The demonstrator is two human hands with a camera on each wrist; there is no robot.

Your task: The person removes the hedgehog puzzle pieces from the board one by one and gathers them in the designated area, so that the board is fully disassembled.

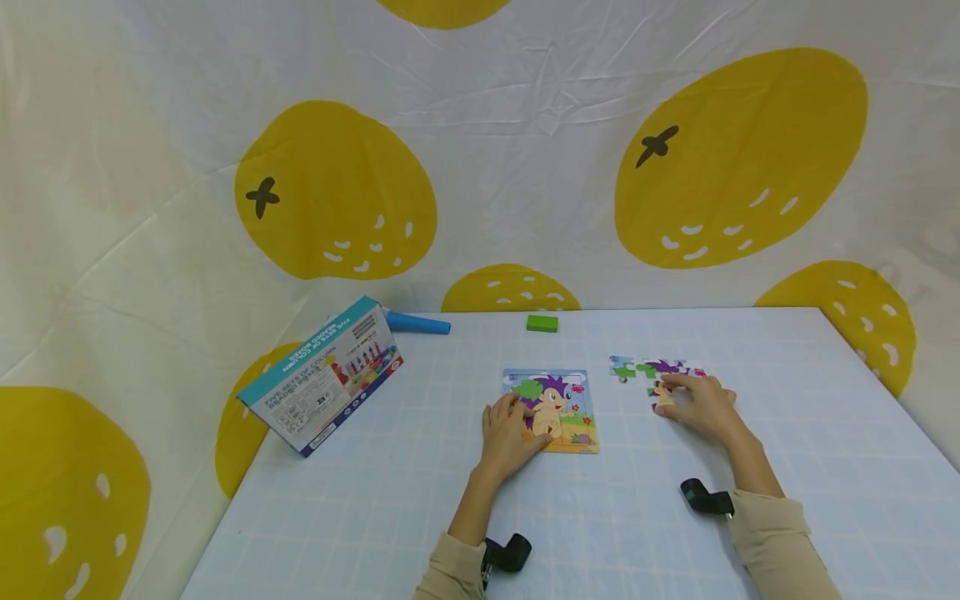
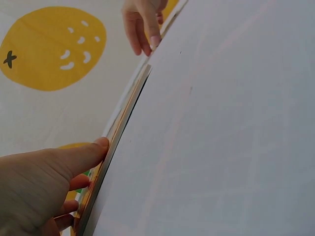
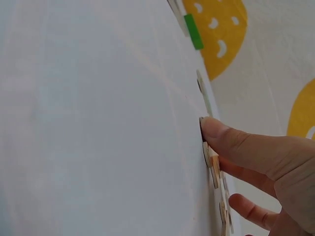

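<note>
A square puzzle board (image 1: 558,412) with a purple-haired hedgehog picture lies flat on the table. My left hand (image 1: 507,437) rests on its left side, the thumb on the lower edge and the fingers spread over the picture. In the left wrist view the thumb of that hand (image 2: 39,182) touches the board's thin edge (image 2: 118,130). To the right, my right hand (image 1: 701,407) touches a cluster of loose puzzle pieces (image 1: 663,367), its thumb and index finger apart over them. The right wrist view shows the right thumb (image 3: 216,129) against thin wooden pieces (image 3: 215,172); the fingers partly hide the others.
A white and teal box (image 1: 330,379) leans at the table's left edge. Beside it lies a blue tapered object (image 1: 420,323), partly behind the box. A green block (image 1: 542,323) sits near the back edge. A patterned curtain (image 1: 525,150) hangs behind the table.
</note>
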